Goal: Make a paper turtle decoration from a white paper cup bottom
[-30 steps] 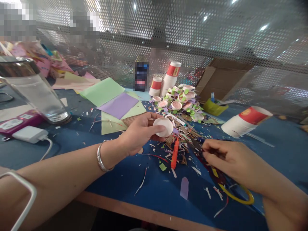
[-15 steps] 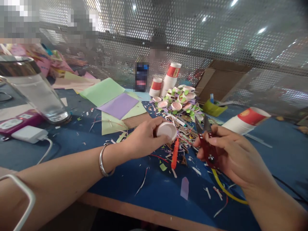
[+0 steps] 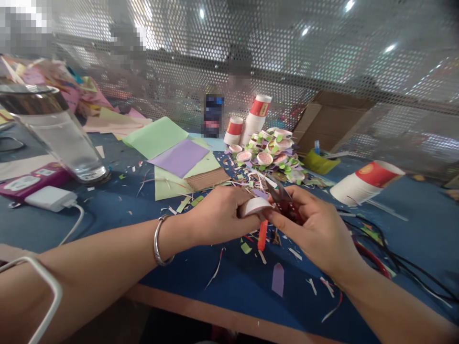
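The left hand [image 3: 222, 215] pinches a shallow round piece of white paper cup [image 3: 255, 206], smooth and thin-walled, low over the front middle of the bench [image 3: 247, 286]. The right hand [image 3: 315, 224] has its fingers curled around red scissors [image 3: 287, 206] with pointed metal blades, parted slightly; whether its thumb touches the cup piece, I cannot tell.

Below them lies an orange marker [image 3: 263, 236], its upper end hidden by the hands, among curly paper scraps. Ribbed cardboard [image 3: 208, 178] and flat purple paper [image 3: 182, 157] lie beyond the left hand. Behind the scraps, a heap of small paper rounds [image 3: 265, 157] bristles with green and purple tabs, in front of stacked cups [image 3: 257, 114]. Black cables [image 3: 401, 258] snake past the right wrist.
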Action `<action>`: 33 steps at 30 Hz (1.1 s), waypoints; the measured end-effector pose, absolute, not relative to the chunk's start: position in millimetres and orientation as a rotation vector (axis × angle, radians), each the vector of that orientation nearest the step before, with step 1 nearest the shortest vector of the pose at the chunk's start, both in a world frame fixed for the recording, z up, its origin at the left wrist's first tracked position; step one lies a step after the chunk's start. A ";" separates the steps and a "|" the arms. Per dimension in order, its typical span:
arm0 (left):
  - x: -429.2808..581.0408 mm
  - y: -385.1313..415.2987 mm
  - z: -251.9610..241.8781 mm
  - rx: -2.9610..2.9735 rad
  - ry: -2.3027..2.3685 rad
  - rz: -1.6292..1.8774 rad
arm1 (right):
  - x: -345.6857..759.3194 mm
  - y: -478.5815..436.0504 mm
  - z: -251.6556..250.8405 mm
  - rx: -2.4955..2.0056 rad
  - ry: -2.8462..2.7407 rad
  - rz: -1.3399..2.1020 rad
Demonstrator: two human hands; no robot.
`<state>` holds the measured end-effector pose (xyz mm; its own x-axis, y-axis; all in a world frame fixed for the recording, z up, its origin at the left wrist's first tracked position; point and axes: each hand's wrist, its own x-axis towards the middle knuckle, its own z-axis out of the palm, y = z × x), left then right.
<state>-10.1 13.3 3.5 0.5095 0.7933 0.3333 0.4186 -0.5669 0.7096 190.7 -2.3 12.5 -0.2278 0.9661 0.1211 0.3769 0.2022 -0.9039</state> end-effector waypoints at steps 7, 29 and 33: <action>-12.7 8.9 13.0 2.146 0.994 0.862 | 186.8 -2.1 12.2 -1.227 -1.759 0.879; -10.0 14.2 8.3 1.208 0.539 0.680 | 198.2 -10.3 3.0 -1.146 -1.773 0.729; -8.9 16.1 4.0 1.443 0.601 0.765 | 202.8 -13.3 3.4 -1.147 -1.734 0.786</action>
<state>-8.9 16.1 4.0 0.6348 0.7679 0.0859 -0.0992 -0.0292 0.9946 202.8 -13.3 3.4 -0.1789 0.9279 0.3272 0.3653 0.3714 -0.8536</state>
